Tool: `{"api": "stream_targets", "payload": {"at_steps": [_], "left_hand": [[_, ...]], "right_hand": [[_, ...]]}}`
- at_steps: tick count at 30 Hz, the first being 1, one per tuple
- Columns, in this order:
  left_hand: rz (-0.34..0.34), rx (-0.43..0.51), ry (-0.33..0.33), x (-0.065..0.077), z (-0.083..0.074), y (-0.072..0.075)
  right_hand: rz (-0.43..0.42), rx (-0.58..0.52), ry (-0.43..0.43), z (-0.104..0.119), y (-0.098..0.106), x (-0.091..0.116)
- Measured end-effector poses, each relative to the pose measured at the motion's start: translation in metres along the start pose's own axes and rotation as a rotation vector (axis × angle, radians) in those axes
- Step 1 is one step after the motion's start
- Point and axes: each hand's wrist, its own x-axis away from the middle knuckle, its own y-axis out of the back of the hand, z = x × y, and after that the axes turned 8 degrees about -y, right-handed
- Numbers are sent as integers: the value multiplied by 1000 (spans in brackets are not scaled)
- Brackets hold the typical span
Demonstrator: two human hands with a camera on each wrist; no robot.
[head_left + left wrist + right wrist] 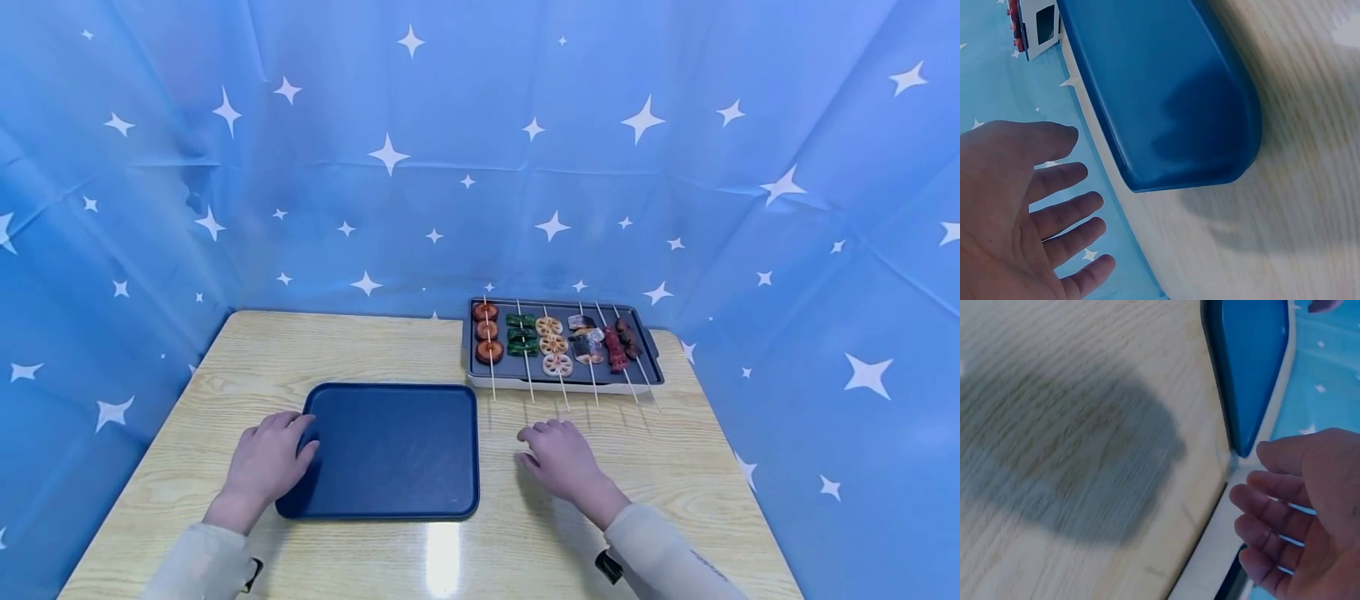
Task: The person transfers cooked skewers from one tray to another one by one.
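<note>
A dark blue tray (386, 450) lies flat on the table, left of centre, with nothing on it. My left hand (270, 458) hovers at the tray's left edge, fingers loosely bent and apart; its palm holds nothing in the left wrist view. To the right of the tray, my right hand (561, 462) is over the bare wood with relaxed, slightly curled fingers and nothing in them. Beyond that hand stands a grill plate (498, 371) bearing several skewers, among them lotus root slices (553, 343), green pieces (522, 335) and brown rounds (487, 331).
The wooden table (360, 346) has a blue curtain (465, 208) with white stars behind it and along both sides. Skewer sticks (564, 396) jut past the grill's front edge toward me. A bright light reflection falls near the table's front.
</note>
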Motion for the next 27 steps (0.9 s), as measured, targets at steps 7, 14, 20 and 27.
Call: {"api": "stream_targets", "payload": {"at_steps": [7, 14, 20, 27], "left_hand": [[-25, 4, 25, 4, -1, -5], [-74, 21, 34, 5, 1, -9], [-78, 15, 54, 7, 4, -14], [-101, 17, 41, 10, 7, -18]], "right_hand": [[0, -8, 24, 13, -12, -16], [14, -1, -6, 26, -30, -33], [68, 9, -78, 38, -46, -40], [101, 7, -111, 50, -51, -47]]}}
